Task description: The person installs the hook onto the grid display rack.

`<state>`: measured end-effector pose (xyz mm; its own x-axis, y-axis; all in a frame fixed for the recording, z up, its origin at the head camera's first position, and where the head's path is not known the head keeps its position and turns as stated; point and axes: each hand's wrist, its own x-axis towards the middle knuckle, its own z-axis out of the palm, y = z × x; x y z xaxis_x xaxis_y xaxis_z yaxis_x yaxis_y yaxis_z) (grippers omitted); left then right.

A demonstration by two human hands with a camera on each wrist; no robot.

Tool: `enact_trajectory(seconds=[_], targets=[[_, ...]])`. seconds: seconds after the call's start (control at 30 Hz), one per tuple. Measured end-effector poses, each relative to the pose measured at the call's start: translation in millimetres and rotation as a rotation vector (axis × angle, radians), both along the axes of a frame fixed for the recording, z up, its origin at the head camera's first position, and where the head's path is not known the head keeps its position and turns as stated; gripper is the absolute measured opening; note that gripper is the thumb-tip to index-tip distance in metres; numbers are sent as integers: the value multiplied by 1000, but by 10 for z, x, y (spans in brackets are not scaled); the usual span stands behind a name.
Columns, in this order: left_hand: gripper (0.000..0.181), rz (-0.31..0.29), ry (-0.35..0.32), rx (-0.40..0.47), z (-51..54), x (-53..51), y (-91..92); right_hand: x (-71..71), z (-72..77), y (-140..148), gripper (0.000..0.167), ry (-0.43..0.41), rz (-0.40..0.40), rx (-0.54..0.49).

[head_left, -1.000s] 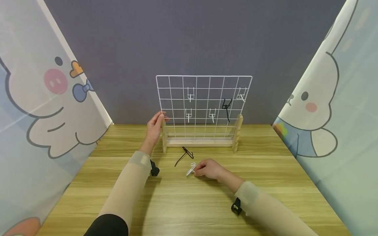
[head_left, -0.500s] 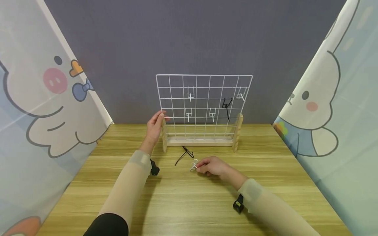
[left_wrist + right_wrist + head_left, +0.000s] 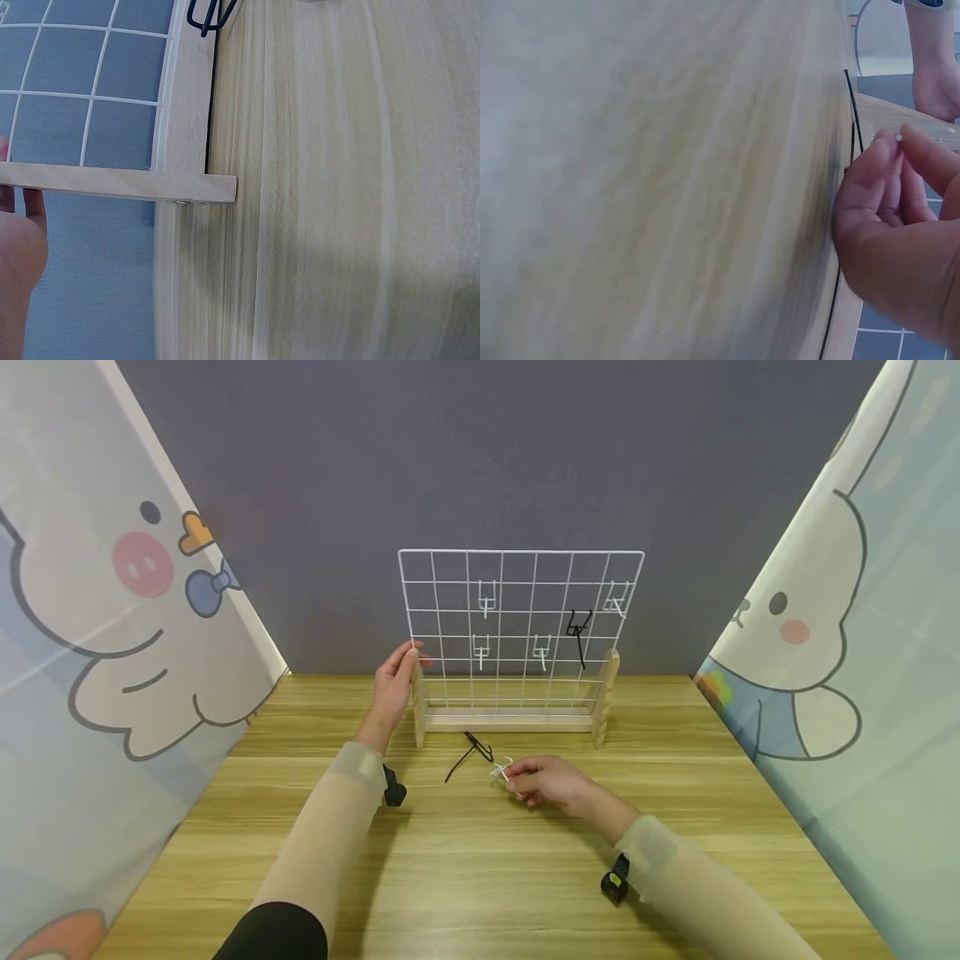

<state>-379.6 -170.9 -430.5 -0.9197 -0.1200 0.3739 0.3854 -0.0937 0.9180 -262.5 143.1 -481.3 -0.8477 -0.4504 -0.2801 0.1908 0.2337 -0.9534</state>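
Observation:
A white wire grid panel [image 3: 517, 610] stands upright in a wooden stand [image 3: 510, 724] on the table. My left hand [image 3: 393, 681] grips the top of the stand's left post [image 3: 112, 181], thumb in front and fingers behind. Between thumb and fingertips, my right hand [image 3: 551, 785] pinches a white wire hook [image 3: 501, 771] just above the table in front of the stand. In the right wrist view only the tip of its rod [image 3: 898, 137] shows between the fingers. A black wire hook [image 3: 471, 753] lies on the table to the left of the white one.
Several white hooks [image 3: 487, 602] and one black hook [image 3: 577, 631] hang on the grid. A dark wall [image 3: 337, 527] rises behind the table [image 3: 300, 827], and cartoon-printed sheets [image 3: 135, 693] flank both sides.
My right hand has lifted the white hook off the table and moved it slightly to the right and towards the stand, turning it. My left hand keeps its hold on the post.

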Motion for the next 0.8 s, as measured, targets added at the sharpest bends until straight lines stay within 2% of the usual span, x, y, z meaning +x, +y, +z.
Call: enact_trajectory(seconds=[0.17, 0.37, 0.6, 0.8], targets=[[24, 13, 4, -15, 5, -1, 17, 4, 21, 38, 41, 5, -35, -79], [23, 18, 6, -6, 5, 10, 19, -22, 138, 83, 44, 70, -94, -108], [23, 14, 16, 2, -2, 7, 11, -116, 264, 137, 37, 117, -187, -142], [25, 14, 12, -4, 9, 17, 13, -203, 309, 184, 41, 124, -253, -164]])
